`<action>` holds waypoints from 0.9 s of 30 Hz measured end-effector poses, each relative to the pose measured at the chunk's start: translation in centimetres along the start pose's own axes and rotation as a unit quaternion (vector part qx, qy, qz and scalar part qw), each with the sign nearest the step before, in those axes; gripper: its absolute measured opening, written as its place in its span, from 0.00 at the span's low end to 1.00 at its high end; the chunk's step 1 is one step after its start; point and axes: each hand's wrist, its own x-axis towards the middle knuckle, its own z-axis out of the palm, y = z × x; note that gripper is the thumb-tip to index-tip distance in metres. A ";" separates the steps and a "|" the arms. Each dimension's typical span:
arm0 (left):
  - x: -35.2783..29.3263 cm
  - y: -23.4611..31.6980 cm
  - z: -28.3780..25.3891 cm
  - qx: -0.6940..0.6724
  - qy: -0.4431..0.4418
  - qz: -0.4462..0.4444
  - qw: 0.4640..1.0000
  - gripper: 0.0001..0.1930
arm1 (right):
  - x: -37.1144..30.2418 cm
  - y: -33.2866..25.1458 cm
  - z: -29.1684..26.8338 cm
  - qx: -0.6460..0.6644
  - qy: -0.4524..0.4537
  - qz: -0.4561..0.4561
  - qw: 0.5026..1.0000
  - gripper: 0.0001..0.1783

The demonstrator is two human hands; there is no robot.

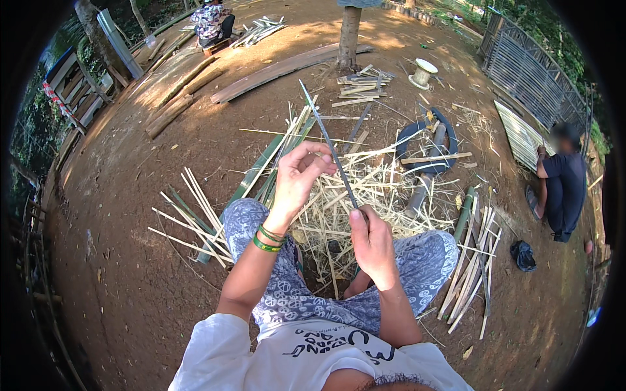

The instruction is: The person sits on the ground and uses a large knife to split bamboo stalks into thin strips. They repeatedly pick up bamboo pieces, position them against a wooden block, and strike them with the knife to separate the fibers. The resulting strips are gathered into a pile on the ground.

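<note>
My right hand (373,247) is wrapped round the lower end of a long, narrow dark blade (336,156), which slants up and to the left to a pale, thin tip. Just left of the blade's middle is my left hand (301,177), fingers curled and thumb against them; its fingertips come close to the blade, and whether they touch it or pinch something small I cannot make out. Below both hands, between my crossed legs and beyond, lies a heap of pale bamboo strips and shavings (365,186).
Split bamboo strips lie left (202,221) and right (475,267) of my knees. Ahead are a dark ring (450,156) around a log, a white spool (424,72) and a tree trunk (349,39). One person (564,176) squats at right; another (212,23) sits far off.
</note>
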 end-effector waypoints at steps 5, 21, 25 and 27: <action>0.0 -0.1 0.3 -0.020 0.000 0.005 1.000 0.08 | 0.0 0.0 -0.4 -0.004 -0.017 0.013 1.000 0.21; 2.5 11.0 1.1 0.344 0.085 0.415 0.838 0.05 | 0.4 1.0 -0.4 0.034 0.005 0.026 0.999 0.21; 3.2 15.4 2.2 0.283 0.082 0.413 0.862 0.03 | 0.6 0.8 0.2 0.025 0.027 -0.011 0.999 0.21; 2.9 12.8 1.9 0.241 0.100 0.295 0.919 0.03 | 0.5 0.3 -0.1 0.037 0.021 0.039 0.998 0.20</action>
